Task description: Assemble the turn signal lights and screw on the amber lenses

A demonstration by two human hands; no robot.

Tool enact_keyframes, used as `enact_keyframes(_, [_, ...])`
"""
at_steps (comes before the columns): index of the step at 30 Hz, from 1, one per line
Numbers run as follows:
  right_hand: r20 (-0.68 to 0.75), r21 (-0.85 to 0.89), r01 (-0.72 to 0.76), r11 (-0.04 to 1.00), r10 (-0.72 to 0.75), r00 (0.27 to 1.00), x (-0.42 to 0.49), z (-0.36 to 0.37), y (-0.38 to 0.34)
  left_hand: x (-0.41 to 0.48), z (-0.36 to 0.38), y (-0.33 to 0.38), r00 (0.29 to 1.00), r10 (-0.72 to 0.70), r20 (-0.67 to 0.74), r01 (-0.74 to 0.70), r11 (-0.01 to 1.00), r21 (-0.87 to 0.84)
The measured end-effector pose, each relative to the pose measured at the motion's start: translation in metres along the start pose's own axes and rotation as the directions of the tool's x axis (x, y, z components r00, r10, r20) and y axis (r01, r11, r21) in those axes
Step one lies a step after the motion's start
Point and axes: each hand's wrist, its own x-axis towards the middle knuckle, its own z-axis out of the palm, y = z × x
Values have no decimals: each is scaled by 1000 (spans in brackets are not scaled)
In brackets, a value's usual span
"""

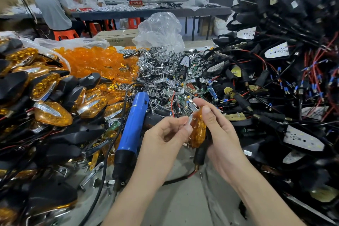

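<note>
amber lens (198,130): glossy translucent plastic | screwdriver (131,124): smooth blue plastic

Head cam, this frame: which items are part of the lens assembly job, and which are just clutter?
In the job:
turn signal light in right hand
clear strip pinched by left hand
blue screwdriver
loose amber lenses
chrome reflectors
wired black housings

Just lying about:
plastic bag
cardboard box
orange stools
far table
</note>
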Motion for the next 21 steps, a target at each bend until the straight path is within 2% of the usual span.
enact_keyframes(6, [-17, -22, -6, 1000, 6, 1000, 0, 2, 3, 0, 0, -3, 991, -129, 17, 131, 984, -118])
enact_keyframes(12, [-53, -32, 11, 999, -13, 998, 0, 5, 2, -1, 3, -6, 980, -195, 43, 200, 953, -229])
enact_keyframes(21, [-134, -77, 9, 997, -20, 991, 2, 5, 2, -3, 10, -6, 985, -175, 3, 172, 962, -210])
